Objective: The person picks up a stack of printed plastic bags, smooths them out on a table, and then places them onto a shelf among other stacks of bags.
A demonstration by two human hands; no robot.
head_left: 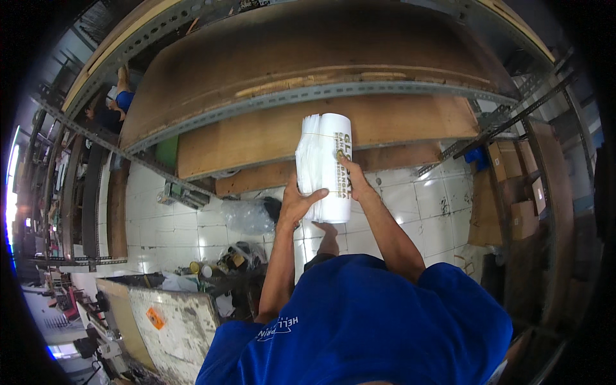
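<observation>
A thick white bundle of what look like folded printed plastic bags (335, 131) is held upright in front of me, above the floor. Thin bands run around it, and its left side shows many loose layered edges. My left hand (300, 203) grips the lower left side, thumb laid across the front. On the right side, my right hand (355, 177) holds the bundle with its thumb pressed on the printed face. The fingers behind the bundle are hidden.
Ahead stands a metal-framed rack with wide wooden shelves (378, 119). Cardboard boxes (507, 160) fill a rack on the right. A clear plastic bag (245, 217) lies on the white tiled floor (410, 199). A worn board (173, 321) is at lower left. Another person (122, 99) works at far left.
</observation>
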